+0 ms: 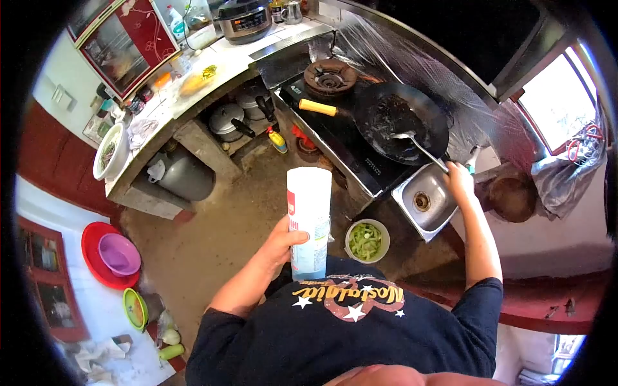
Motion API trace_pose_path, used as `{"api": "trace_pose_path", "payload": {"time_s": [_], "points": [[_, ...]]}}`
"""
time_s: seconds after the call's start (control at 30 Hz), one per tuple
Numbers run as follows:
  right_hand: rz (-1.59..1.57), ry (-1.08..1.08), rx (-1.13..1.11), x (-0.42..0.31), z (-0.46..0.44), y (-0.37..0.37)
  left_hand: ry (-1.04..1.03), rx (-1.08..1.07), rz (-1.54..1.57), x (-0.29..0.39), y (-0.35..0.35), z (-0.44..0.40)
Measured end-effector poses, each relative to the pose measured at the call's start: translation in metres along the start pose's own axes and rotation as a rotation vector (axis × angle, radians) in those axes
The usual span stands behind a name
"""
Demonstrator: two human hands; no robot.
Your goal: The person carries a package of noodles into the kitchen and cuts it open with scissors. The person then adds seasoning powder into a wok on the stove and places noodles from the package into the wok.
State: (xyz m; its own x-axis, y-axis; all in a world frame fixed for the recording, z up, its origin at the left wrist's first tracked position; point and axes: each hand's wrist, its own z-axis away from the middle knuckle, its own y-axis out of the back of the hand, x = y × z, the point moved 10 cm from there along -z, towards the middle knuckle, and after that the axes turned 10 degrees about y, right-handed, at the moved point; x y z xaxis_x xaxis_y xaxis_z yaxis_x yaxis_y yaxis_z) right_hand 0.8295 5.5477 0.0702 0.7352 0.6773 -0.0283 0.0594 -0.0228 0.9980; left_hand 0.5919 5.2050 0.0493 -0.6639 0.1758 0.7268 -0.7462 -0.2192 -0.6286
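Observation:
My left hand [283, 240] is closed around a white paper towel roll [310, 212] with red and blue printing, upright in front of my body. With my right hand [459, 181] I grip the handle end of a metal spatula [421, 147]. The spatula's blade rests inside a dark wok [393, 116], whose inner surface looks wet and shiny. A yellow handle [318, 107] sticks out from the wok's left side. The wok sits on the right part of the black gas stove [341, 143].
A steel sink [412, 204] lies below my right hand. On the floor stands a white bucket [367, 241] of cut green vegetables. Left of the wok is a bare burner [330, 77]. A tiled counter [232, 55] holds a rice cooker [243, 21]. Red and purple basins [119, 253] are at left.

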Motion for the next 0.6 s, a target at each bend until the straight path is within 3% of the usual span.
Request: {"api": "trace_pose_path", "payload": {"time_s": [0.07, 0.13, 0.2, 0.3, 0.4, 0.6], "points": [[-0.662, 0.192, 0.034, -0.087, -0.008, 0.026, 0.007, -0.023, 0.003, -0.003, 0.003, -0.007], [-1.074, 0.371, -0.080, -0.173, -0.005, 0.044, 0.073, -0.112, 0.013, -0.011, 0.004, -0.017], [-1.270, 0.451, -0.120, -0.227, 0.003, 0.066, 0.134, -0.220, 0.034, -0.019, 0.005, -0.031], [-1.126, 0.655, -0.111, -0.261, 0.003, 0.095, 0.267, -0.353, 0.106, -0.035, 0.005, -0.043], [-1.020, 0.718, -0.171, -0.268, 0.001, 0.083, 0.375, -0.457, 0.176, -0.047, 0.002, -0.053], [-1.063, 0.566, -0.188, -0.252, -0.003, 0.057, 0.555, -0.629, 0.239, -0.066, -0.009, -0.066]]}}
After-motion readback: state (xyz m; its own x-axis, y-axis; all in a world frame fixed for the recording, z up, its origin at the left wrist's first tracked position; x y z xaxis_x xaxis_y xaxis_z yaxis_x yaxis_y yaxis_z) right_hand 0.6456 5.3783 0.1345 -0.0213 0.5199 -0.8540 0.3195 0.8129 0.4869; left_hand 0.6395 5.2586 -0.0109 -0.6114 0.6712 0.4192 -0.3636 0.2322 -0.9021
